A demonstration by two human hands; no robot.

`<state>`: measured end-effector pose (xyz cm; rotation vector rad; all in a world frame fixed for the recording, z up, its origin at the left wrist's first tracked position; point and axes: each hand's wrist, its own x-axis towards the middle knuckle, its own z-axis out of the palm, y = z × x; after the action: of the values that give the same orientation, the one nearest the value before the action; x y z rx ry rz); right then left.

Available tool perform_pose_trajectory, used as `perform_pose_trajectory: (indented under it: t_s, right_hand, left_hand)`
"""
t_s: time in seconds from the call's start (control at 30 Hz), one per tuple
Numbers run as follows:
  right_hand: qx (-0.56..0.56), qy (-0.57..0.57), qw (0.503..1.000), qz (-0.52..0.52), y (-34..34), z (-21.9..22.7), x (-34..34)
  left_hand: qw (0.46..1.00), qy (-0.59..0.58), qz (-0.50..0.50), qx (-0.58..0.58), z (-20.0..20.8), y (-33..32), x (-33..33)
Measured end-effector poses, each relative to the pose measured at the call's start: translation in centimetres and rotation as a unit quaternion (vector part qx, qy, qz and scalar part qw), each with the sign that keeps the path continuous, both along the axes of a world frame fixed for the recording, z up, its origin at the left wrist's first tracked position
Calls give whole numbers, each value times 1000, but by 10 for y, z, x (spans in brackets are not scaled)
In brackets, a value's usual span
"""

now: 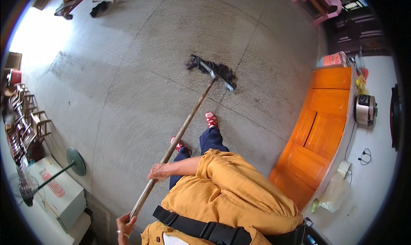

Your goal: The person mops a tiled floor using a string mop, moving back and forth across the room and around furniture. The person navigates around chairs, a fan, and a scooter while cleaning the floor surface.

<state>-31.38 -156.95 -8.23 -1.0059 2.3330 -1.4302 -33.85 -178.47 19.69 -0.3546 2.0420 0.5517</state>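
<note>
A mop with a long wooden handle (188, 121) slants across the view, its dark shaggy head (224, 73) resting on the grey floor ahead of my feet. My left hand (126, 225), with a bracelet at its wrist, is closed round the handle near its lower-left end. Farther along, my right hand (159, 171) is wrapped round the same handle, the right forearm reaching across in front of me. My feet, in red patterned shoes (211, 120), stand just behind the mop head, one on each side of the handle.
Orange cabinet doors (317, 129) run along the right, below a white counter (364, 168) with a rice cooker (366, 109). At left stand a fan (76, 161), a white cabinet (60, 189) and several wooden stools (40, 123). A pink chair (327, 3) is at far right.
</note>
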Motion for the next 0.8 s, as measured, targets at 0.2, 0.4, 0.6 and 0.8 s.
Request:
perform_pose_trajectory:
  t_s: [0.2, 0.4, 0.6, 0.8]
  right_hand:
    - [143, 23, 988, -51, 253, -67, 28]
    - [507, -54, 797, -324, 501, -94, 20]
    - [616, -179, 627, -442, 613, -78, 20]
    - [702, -249, 617, -253, 557, -68, 35]
  left_hand:
    - [978, -56, -77, 187, -123, 190, 27]
    - [952, -4, -170, 256, -203, 449, 5]
    - [938, -83, -135, 307, -228, 591, 7]
    - [947, -46, -147, 281, -237, 537, 50]
